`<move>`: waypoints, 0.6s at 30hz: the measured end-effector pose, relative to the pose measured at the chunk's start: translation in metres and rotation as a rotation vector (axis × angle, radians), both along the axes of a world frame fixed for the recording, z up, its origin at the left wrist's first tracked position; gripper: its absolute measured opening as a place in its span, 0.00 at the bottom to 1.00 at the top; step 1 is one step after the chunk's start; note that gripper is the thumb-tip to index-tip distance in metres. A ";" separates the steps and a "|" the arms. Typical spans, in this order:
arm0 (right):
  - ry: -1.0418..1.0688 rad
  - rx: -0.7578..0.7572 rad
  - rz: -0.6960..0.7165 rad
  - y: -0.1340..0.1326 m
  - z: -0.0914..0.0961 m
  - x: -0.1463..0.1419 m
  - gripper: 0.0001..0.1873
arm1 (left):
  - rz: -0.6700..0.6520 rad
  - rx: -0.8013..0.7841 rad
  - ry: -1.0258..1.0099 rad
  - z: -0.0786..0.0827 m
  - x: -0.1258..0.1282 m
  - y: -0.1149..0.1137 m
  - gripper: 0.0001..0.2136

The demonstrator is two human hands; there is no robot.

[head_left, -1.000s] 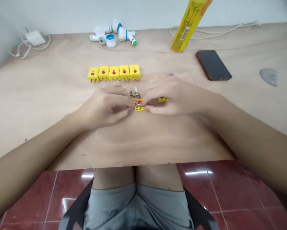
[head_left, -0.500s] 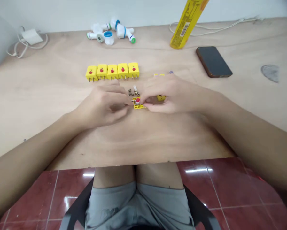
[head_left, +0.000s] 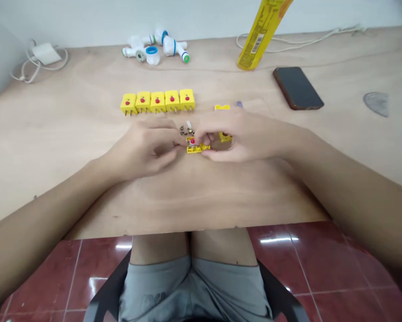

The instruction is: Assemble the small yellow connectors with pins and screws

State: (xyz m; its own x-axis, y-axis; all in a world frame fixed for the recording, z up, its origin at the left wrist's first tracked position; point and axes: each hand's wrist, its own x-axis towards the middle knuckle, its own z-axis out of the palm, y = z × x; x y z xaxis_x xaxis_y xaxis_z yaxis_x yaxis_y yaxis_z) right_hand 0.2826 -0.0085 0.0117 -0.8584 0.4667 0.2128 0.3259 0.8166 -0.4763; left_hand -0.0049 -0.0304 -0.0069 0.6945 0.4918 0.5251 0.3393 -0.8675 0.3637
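Risk: the loose brass terminals (head_left: pixel 186 131) lie just past the fingertips, so a slip of the right hand (head_left: pixel 241 136) could scatter them. Its thumb and fingers pinch the open yellow plastic housing (head_left: pixel 197 148) between both hands; the left hand (head_left: pixel 143 148) curls in, grip unclear. Count: five closed yellow plastic blocks (head_left: pixel 157 102) beyond the hands, two more yellow plastic pieces (head_left: pixel 225 137) by the right hand, terminals too small to count.

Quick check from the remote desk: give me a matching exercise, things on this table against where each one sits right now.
Things:
1. Row of five yellow connectors
2. Dark phone
3. White fittings with blue rings
4. Loose small metal parts

Places:
A. Just beyond the gap between the left hand and right hand
B. Right of the yellow bottle
C. Far edge of the wooden table
D. Side by side, beyond the left hand

Pairs: 1-D, 2-B, 3-C, 4-A
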 end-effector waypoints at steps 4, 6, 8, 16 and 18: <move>0.024 0.006 -0.009 0.001 -0.003 0.000 0.03 | -0.002 0.017 0.016 0.000 0.000 0.000 0.08; 0.021 -0.002 -0.016 0.001 -0.004 0.000 0.03 | -0.004 0.024 0.015 0.000 0.000 0.000 0.08; 0.020 -0.004 -0.020 0.002 -0.005 -0.001 0.03 | -0.010 0.022 0.001 0.001 0.001 -0.001 0.09; 0.068 0.090 0.016 0.003 -0.005 -0.002 0.07 | -0.010 -0.003 -0.008 0.003 0.001 -0.003 0.08; 0.070 0.087 0.012 0.002 -0.004 -0.002 0.08 | -0.020 0.002 -0.011 0.004 0.001 -0.003 0.07</move>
